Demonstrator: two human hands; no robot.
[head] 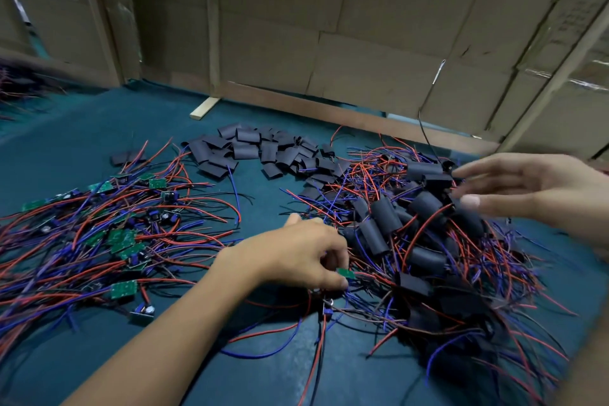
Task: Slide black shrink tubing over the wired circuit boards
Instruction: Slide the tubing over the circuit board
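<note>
My left hand (306,254) pinches a small green circuit board (346,273) with red and blue wires, low in the middle of the teal table. My right hand (514,188) hovers with its fingers spread and holds nothing, above a heap of boards sleeved in black tubing (425,234) on the right. Flat pieces of empty black shrink tubing (263,152) lie in a pile at the back centre. On the left spreads a tangle of bare green boards with red and blue wires (122,241).
The teal table (99,356) has bare surface near its front left. Cardboard panels (362,26) and a wooden strip (204,108) close off the back. Loose wires trail across the front right.
</note>
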